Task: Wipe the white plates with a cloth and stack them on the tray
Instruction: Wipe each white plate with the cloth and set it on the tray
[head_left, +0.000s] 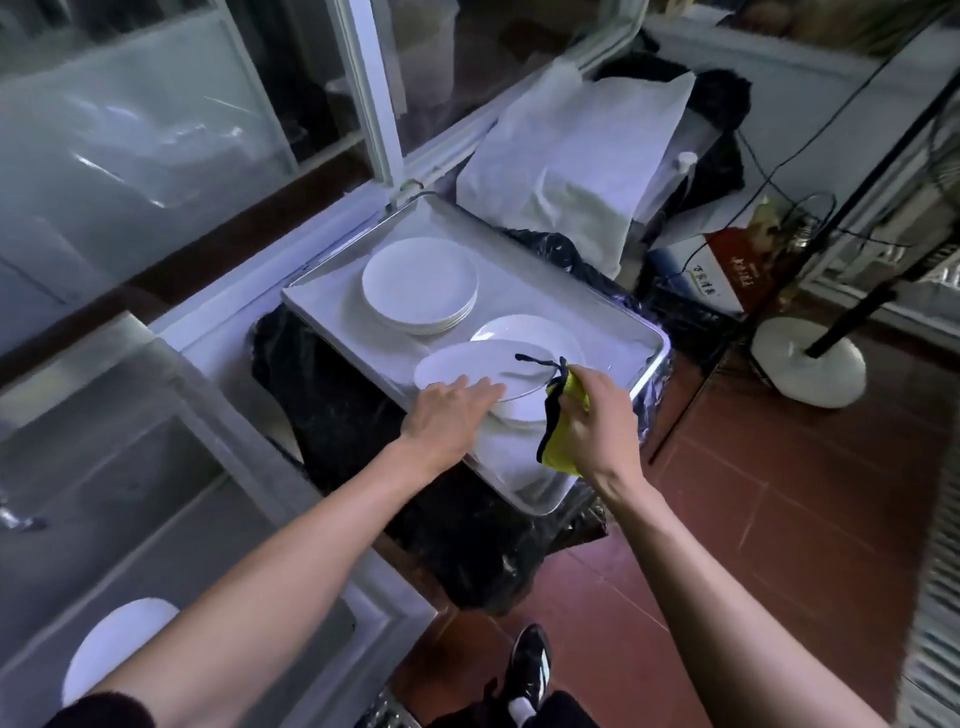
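A metal tray (322, 317) sits on a black-wrapped stand. At its far side stands a stack of white plates (420, 283). A second pile of plates (540, 332) lies at the near right of the tray. My left hand (447, 415) holds one white plate (467, 366) by its near rim, tilted slightly above that pile. My right hand (597, 415) grips a yellow cloth (561, 441) with black edging just right of the plate, its black loop lying over the plate's edge.
A glass-fronted counter with a white frame (374, 104) runs along the left; another white plate (119, 644) shows behind its glass at bottom left. White bags (582, 156), a box (722, 265), cables and a fan base (810, 364) stand on the red tile floor at right.
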